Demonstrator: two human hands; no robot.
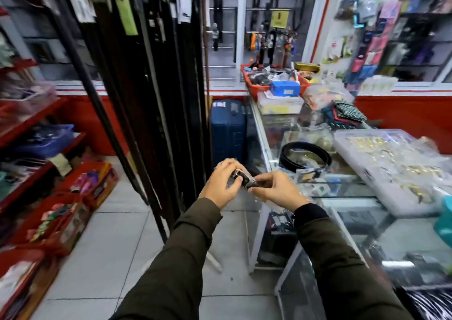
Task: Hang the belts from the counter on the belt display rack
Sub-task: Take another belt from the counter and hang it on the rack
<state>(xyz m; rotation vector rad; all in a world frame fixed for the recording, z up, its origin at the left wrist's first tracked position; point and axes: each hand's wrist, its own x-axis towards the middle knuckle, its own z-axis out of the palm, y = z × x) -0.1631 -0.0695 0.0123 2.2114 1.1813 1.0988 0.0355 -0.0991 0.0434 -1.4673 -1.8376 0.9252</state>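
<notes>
A: Head view, centre. Left hand [223,182] and right hand [274,188] raised together in front of the hanging rack, both in dark olive sleeves [186,258].

B: Held between them?

A: Belt buckle [244,178], dark with a pale sheen, pinched from both sides; left fingers curled closed over its upper end, right fingers closed on its lower end. Strap of this belt hard to trace, probably lost against the dark belts behind.

B: Position relative to the rack?

A: Just right of the belt display rack [156,79], a dense curtain of black and brown belts hanging from top of frame nearly to the tiled floor [117,234], several with paper tags, one tag green.

B: Right side of the view?

A: Glass counter [342,198]. Lying on it, a second black belt [305,157] coiled into a loop, its metal buckle end [309,174] nearest the hands, apart from them. Beside the coil, a clear compartment tray [391,168] of small gold-coloured fittings.

B: Farther back?

A: Red basket [252,84] of mixed goods at the counter's far end, a blue box [285,88] at its front. Blue suitcase [228,131] upright on the floor between rack and counter.

B: Left edge?

A: Red shelves [31,123] with bagged merchandise, blurred.
</notes>
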